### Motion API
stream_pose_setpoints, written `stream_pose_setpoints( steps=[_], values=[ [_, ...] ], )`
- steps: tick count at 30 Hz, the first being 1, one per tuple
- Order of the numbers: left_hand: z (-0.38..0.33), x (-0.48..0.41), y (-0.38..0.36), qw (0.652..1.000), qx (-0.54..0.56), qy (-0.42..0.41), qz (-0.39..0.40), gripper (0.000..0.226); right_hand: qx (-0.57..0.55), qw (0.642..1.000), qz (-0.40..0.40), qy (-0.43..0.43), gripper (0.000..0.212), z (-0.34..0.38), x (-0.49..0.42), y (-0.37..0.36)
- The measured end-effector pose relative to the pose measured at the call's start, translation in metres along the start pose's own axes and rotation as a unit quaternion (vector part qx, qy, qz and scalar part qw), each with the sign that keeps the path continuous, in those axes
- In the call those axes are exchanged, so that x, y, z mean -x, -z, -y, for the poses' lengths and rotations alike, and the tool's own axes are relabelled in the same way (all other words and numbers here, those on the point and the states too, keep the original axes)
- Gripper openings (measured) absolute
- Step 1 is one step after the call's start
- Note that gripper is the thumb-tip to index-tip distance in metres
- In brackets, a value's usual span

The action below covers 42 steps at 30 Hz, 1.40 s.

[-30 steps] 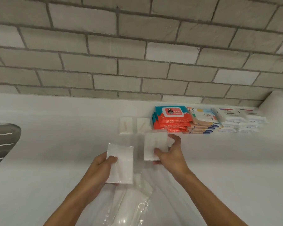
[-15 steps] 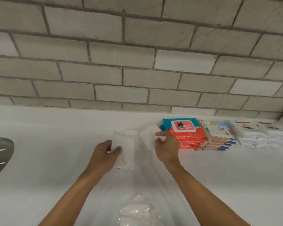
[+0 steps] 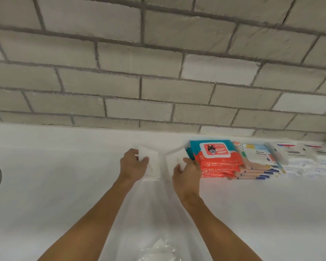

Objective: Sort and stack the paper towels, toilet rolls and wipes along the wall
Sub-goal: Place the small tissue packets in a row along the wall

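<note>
left hand (image 3: 133, 164) grip clamped on white pack (image 3: 149, 160) | right hand (image 3: 185, 171) grip clamped on second white pack (image 3: 175, 157) | both at far table (image 3: 45, 185) edge by wall (image 3: 158, 72), just left of wipes stack (image 3: 217, 161), likely to extend the sorted row

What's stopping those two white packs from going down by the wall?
Nothing visible. The left hand holds one white pack, the right hand another, both beside the orange wipes stack. What lies under the packs is hidden.
</note>
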<state>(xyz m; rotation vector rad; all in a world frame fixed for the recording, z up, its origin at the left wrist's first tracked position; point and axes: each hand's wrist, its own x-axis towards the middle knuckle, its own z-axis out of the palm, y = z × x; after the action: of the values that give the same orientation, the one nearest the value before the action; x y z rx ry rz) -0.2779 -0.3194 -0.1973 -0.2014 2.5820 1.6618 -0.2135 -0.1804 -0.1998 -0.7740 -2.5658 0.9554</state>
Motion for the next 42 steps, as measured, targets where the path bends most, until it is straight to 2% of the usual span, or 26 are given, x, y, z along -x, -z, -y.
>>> stream_pose_setpoints(
  steps=[7, 14, 18, 21, 23, 29, 33, 42],
  values=[
    [0.020, -0.003, -0.016, 0.996, -0.082, -0.025, -0.014, 0.053, 0.156, 0.984, 0.086, 0.023, 0.042, -0.002, 0.009, 0.010],
    [0.022, -0.001, -0.022, 0.988, -0.152, -0.030, -0.007, 0.049, 0.274, 0.951, 0.129, 0.068, 0.048, -0.002, 0.016, 0.012],
    [0.029, 0.000, -0.021, 0.992, -0.121, -0.041, 0.025, 0.067, 0.260, 0.950, 0.127, 0.116, 0.055, -0.009, 0.017, 0.010],
    [0.034, 0.006, -0.017, 0.987, -0.132, -0.066, 0.066, 0.092, 0.238, 0.943, 0.131, 0.190, 0.050, -0.017, 0.014, 0.007],
    [0.037, 0.009, -0.014, 0.977, -0.159, -0.097, 0.100, 0.099, 0.230, 0.938, 0.145, 0.214, 0.046, -0.021, 0.012, 0.006],
    [0.054, -0.009, -0.008, 0.957, -0.217, -0.139, 0.135, 0.071, 0.207, 0.939, 0.164, 0.221, 0.042, -0.032, 0.006, 0.002],
    [0.060, -0.014, -0.010, 0.952, -0.226, -0.145, 0.147, 0.064, 0.206, 0.945, 0.156, 0.199, 0.044, -0.036, -0.001, -0.001],
    [0.044, 0.003, -0.001, 0.946, -0.259, -0.153, 0.123, 0.079, 0.146, 0.954, 0.131, 0.228, 0.037, -0.040, 0.006, 0.005]
  ],
)
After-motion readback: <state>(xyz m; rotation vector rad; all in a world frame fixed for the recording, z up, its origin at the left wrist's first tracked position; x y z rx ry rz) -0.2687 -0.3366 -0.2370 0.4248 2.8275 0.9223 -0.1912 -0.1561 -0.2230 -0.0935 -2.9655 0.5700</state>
